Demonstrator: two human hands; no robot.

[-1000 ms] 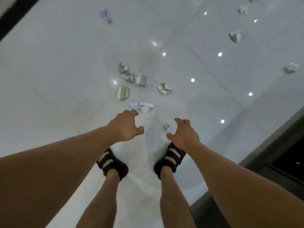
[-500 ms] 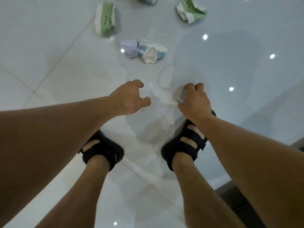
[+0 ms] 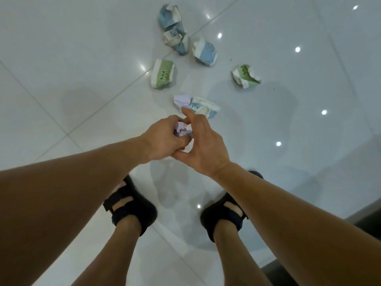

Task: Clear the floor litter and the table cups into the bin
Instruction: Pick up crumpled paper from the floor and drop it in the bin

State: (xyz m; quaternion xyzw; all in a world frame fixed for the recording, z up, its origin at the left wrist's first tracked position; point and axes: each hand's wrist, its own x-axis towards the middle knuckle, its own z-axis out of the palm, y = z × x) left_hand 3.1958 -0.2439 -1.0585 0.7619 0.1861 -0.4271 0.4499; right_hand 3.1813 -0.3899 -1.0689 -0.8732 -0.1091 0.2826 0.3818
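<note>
Pinched in my left hand (image 3: 165, 139) is a purple scrap (image 3: 181, 129), fingers curled round it; my right hand (image 3: 203, 143) touches the left, fingers loose, gripping nothing. Just beyond lie a purple wad (image 3: 182, 100) and blue cup (image 3: 206, 107), touching. Farther out, two green cups (image 3: 162, 74) (image 3: 246, 76), then blue ones (image 3: 205, 51). Sandals (image 3: 132, 209) below on white floor (image 3: 61, 69).

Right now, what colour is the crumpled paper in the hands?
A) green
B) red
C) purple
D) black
C: the small paper wad pinched between the left hand and the right hand is pale purple; the green pieces lie on the floor.
</note>
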